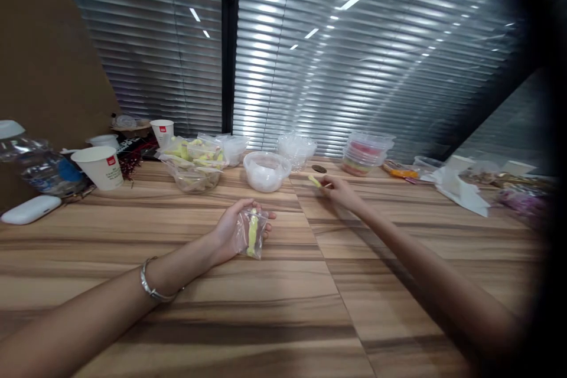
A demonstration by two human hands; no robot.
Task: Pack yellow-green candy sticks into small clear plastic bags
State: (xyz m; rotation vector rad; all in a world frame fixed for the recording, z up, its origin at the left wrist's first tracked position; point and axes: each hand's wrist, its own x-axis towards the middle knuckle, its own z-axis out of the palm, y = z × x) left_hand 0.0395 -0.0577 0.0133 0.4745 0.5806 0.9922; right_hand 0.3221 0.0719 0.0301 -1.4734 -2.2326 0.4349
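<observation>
My left hand (227,231) is palm up above the table, its fingers curled behind a small clear zip bag (241,242) and its thumb at the bag's upper edge. Inside the bag shows a long, lumpy yellow-green piece (252,230). Farther off to the right, my right hand (342,192) pinches a small yellow piece (314,181) with its fingertips, close to the tabletop. A round clear plastic bowl (267,172) stands between and beyond the hands. Left of it, a clear tub (195,180) is heaped with bagged yellow pieces.
Paper cups (101,166), a bottle (44,162) and a white case (31,209) stand at the left. Stacked containers (364,153), an orange packet (401,171) and white paper (460,189) lie at the back right. Window blinds (354,71) rise behind the wooden table (266,307).
</observation>
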